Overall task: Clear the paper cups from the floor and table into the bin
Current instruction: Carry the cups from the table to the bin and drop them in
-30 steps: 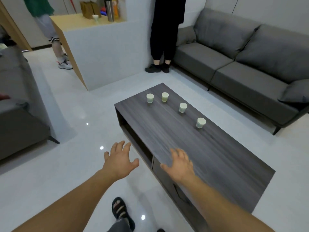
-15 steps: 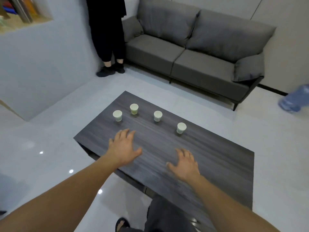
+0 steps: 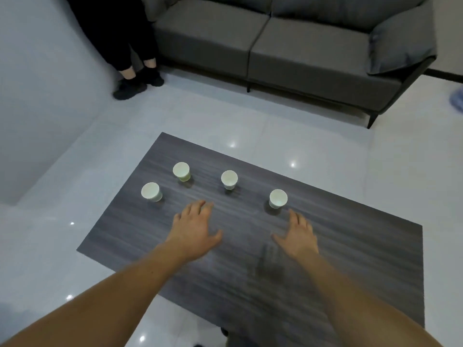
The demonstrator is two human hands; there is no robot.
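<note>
The left hand (image 3: 194,226) and right hand (image 3: 299,234) are shown bare, as are both forearms (image 3: 112,291). A dark shape (image 3: 224,332), possibly a trouser leg or shoe, is glimpsed below the table's (image 3: 363,259) near edge.

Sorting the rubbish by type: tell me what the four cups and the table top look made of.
Four cups: probably paper, matte off-white with a green tint, thin plain walls; any lining cannot be told.
Table top: dark grey wood grain, likely laminate or veneer, matte, streaked lines and none of the floor's glare.
</note>
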